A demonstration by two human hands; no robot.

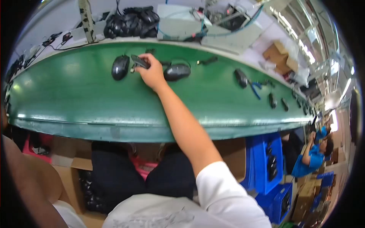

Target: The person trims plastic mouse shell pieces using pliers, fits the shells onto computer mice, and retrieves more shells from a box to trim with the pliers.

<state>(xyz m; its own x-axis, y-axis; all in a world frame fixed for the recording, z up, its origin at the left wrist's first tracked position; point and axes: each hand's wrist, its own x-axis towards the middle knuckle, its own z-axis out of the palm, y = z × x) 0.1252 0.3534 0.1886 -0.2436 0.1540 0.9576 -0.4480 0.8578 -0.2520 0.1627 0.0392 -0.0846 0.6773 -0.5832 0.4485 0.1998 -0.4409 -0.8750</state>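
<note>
My right hand [153, 74] reaches over the green work surface, its fingers closed on a bundled black cable [140, 61]. A small metal plug end [132, 70] shows just below the bundle. To the left of the hand lies a black computer mouse [120, 67]. Another black mouse [177, 72] rests close on the right, a cable lying behind it. A small dark piece [151, 50] sits just beyond my fingers. At the lower left a bare arm [28, 178] comes close to the camera; my left hand is out of view.
Farther right on the green surface [83, 98] are a loose USB cable [207, 60], a mouse [240, 78], blue-handled pliers [255, 90] and several small dark parts. Behind stands a black heap [131, 22]. Blue crates [262, 167] and a person in blue [310, 159] are at right.
</note>
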